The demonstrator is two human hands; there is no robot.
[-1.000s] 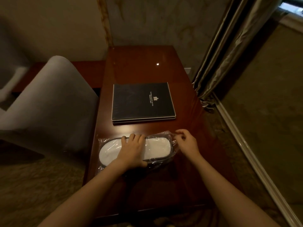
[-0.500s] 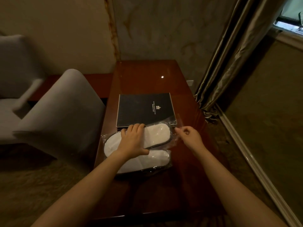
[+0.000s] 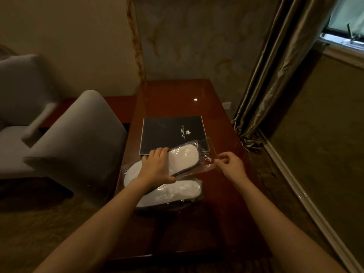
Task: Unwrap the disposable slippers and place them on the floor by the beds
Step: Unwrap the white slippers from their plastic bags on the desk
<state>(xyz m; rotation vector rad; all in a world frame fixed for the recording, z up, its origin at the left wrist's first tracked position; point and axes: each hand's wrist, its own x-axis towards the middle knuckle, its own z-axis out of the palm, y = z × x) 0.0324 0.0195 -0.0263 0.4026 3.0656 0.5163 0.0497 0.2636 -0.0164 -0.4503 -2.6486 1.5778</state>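
Note:
Two packs of white disposable slippers in clear plastic lie on the dark wooden table (image 3: 216, 209). My left hand (image 3: 155, 167) grips the upper slipper pack (image 3: 183, 158) across its middle and holds it tilted over the lower slipper pack (image 3: 177, 193), which lies flat on the table. My right hand (image 3: 229, 164) pinches the open plastic flap (image 3: 206, 154) at the right end of the upper pack.
A black hotel folder (image 3: 171, 133) lies on the table just behind the slippers. A grey upholstered chair (image 3: 78, 138) stands to the left, another grey seat (image 3: 21, 99) further left. Curtains (image 3: 275, 66) hang at the right, beside a window (image 3: 346, 18) and carpeted floor (image 3: 325, 154).
My left hand has lifted the upper pack off the lower one and swung it toward the folder. My right hand has pulled the plastic end out to the right.

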